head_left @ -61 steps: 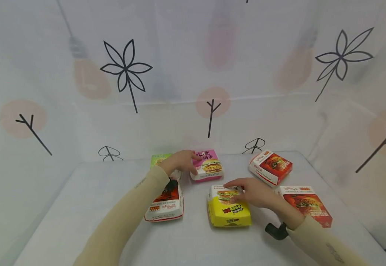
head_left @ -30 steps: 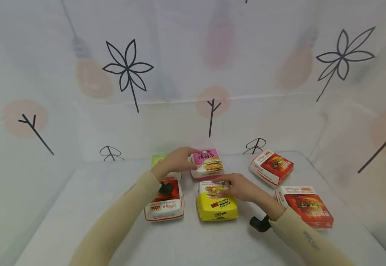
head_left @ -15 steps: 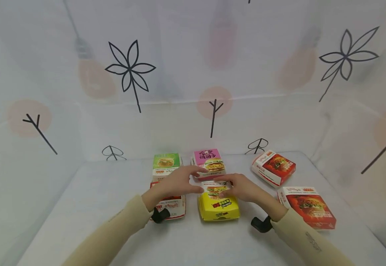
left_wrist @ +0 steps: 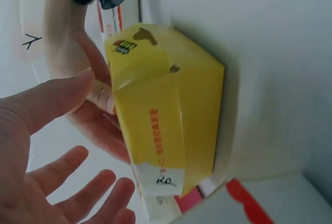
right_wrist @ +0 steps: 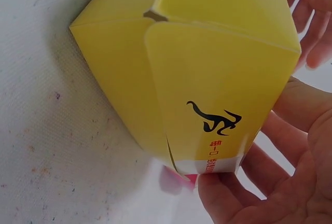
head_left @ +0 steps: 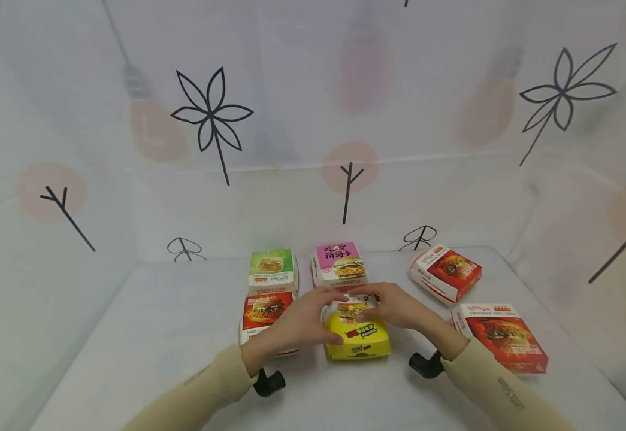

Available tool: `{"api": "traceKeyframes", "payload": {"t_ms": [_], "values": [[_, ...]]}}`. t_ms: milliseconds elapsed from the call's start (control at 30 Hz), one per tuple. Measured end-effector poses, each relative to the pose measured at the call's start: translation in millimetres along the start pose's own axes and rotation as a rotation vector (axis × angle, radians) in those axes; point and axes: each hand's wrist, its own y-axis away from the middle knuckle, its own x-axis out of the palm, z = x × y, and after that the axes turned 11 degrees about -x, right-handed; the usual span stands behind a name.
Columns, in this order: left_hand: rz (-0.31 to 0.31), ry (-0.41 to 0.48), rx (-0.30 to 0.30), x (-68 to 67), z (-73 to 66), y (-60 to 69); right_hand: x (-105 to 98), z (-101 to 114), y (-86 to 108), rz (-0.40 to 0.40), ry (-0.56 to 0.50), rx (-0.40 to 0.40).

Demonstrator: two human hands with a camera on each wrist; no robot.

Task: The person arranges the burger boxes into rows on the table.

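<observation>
A yellow and white burger box (head_left: 365, 345), printed with a burger, lies on the white table between my hands. My right hand (head_left: 398, 306) holds it at the far right, the thumb over the top and fingers bent at the far edge. At its left side is my left hand (head_left: 308, 322), thumb and fingers spread around the upper left part. In the left wrist view my left hand (left_wrist: 31, 151) shows a gap between its fingers and the yellow box (left_wrist: 150, 125). The right wrist view shows right-hand fingertips (right_wrist: 220, 195) meeting the box's white edge.
A red burger box (head_left: 264, 310) sits left of the yellow one, partly behind my left hand. Behind are a green box (head_left: 271, 263) and a pink box (head_left: 339, 257). Two more red boxes (head_left: 447, 272) stand at the right, one behind the other. A printed cloth (head_left: 291, 203) rises behind the table.
The yellow box slid left and slightly away under my right hand, then stayed put. My left hand left the pink box and came nearer to me, to the yellow box's left side.
</observation>
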Motion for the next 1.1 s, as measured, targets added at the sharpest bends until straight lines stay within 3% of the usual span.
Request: {"api": "traceKeyframes", "payload": {"t_ms": [300,600,767,1100], "values": [[-0.029,-0.096,-0.035,7.2,-9.4,-1.7,-1.4,-2.8,0.5,0.010,-0.029,0.007],[-0.051,-0.120,-0.051,6.1,-11.7,-0.4,-6.4,-5.5,2.3,0.044,-0.068,-0.061],[-0.068,-0.082,-0.079,4.5,-9.2,1.9,-5.9,-5.3,4.7,0.039,-0.057,-0.067],[-0.067,0.086,-0.122,-2.0,0.3,2.2,-10.2,-10.3,22.3,0.008,-0.041,-0.120]]}}
